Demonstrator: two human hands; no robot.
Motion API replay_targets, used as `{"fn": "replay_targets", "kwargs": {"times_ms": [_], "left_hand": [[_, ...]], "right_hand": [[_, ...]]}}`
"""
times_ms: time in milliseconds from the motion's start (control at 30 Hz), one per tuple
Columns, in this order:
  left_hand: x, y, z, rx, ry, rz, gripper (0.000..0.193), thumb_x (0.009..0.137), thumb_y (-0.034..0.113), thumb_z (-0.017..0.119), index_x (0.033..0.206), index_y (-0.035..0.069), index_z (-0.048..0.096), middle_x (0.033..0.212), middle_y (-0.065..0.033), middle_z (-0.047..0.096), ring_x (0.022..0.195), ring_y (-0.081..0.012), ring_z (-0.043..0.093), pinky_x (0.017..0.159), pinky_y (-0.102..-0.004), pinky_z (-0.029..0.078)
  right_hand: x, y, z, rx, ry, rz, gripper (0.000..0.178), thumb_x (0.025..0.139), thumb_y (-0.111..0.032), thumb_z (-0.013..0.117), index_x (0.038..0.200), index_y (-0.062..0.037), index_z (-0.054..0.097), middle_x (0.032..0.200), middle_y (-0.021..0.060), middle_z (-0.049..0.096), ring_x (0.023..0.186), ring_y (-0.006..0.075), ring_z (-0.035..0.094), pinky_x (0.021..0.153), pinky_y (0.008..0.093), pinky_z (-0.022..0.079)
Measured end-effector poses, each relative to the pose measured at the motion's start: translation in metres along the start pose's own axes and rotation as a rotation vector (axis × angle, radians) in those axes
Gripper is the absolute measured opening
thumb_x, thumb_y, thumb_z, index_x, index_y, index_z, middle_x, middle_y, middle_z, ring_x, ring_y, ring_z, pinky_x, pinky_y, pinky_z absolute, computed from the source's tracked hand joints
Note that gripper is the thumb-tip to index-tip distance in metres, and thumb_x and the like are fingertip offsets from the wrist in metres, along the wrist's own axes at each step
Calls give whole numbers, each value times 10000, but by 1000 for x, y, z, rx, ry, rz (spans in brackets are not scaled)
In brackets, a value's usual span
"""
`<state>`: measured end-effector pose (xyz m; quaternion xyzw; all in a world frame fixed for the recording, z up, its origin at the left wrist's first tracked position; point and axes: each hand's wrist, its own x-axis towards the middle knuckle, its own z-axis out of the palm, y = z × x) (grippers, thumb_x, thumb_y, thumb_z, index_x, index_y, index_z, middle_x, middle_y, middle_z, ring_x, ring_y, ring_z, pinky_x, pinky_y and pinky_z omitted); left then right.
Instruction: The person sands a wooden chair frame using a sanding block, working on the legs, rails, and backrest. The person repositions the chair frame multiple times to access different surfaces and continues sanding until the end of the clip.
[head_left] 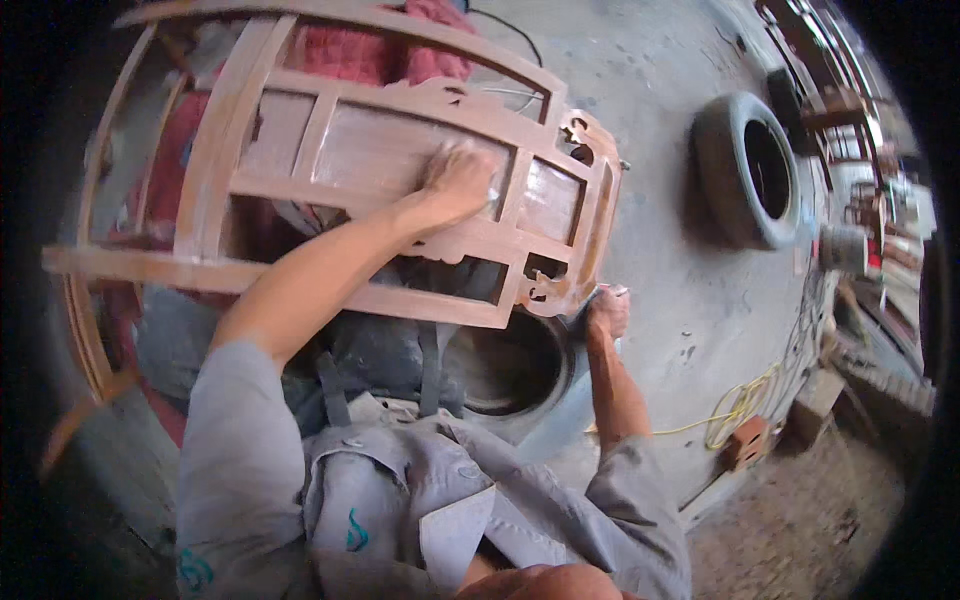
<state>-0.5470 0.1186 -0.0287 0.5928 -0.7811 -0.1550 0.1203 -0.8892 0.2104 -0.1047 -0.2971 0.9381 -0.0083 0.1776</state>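
A bare wooden chair [222, 150] lies tilted in front of me, its paneled back with a carved, pierced top rail [600, 200] pointing right. Across the back's long flat panel [370, 148] my left hand [462, 180] is pressed, fingers curled and a little smeared by motion. A small pale bit shows at its edge; what it holds is mostly hidden. My right hand [607, 312] is closed beside the near corner of the carved rail. Something whitish shows at its fingers, too small to name. The shorter panel [552, 200] near the rail looks shiny.
Beneath the chair's near side lies a tire [565, 365], and red cloth [345, 55] is under its far side. Another tire [745, 170] stands on the concrete floor at right. A yellow cord [735, 412], a brick [748, 443] and a bucket [843, 247] are farther right.
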Motion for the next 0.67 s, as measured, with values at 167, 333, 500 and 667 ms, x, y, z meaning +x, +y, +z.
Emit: {"fn": "replay_targets", "kwargs": {"times_ms": [167,333,500,667], "left_hand": [[-17,13,-5,-83,-40,67,116,737,98,624,803,69,715,864,-172,657,911,-348,589,824,-487,430],[7,22,5,-81,122,63,111,746,95,644,815,89,730,864,-136,646,930,-330,569,834,-465,407],[19,25,10,29,272,142,83,761,124,665,802,95,731,909,-127,635,951,-328,561,831,-475,394],[6,34,11,-7,77,33,170,728,201,727,829,64,737,945,-186,629,1099,-361,541,1069,-574,309]], "right_hand": [[12,-1,15,-2,20,-27,489,962,-461,356,1098,-133,692,1088,198,703,1035,432,654,893,527,497],[16,6,17,31,94,-76,434,976,-398,380,1035,-95,685,992,238,707,974,434,671,869,544,500],[4,2,9,23,62,-45,428,970,-402,396,1056,-92,679,1027,224,708,1004,413,672,886,531,493],[11,4,13,47,38,-19,471,962,-474,417,1115,-111,676,1052,208,713,1029,394,673,914,492,489]]}}
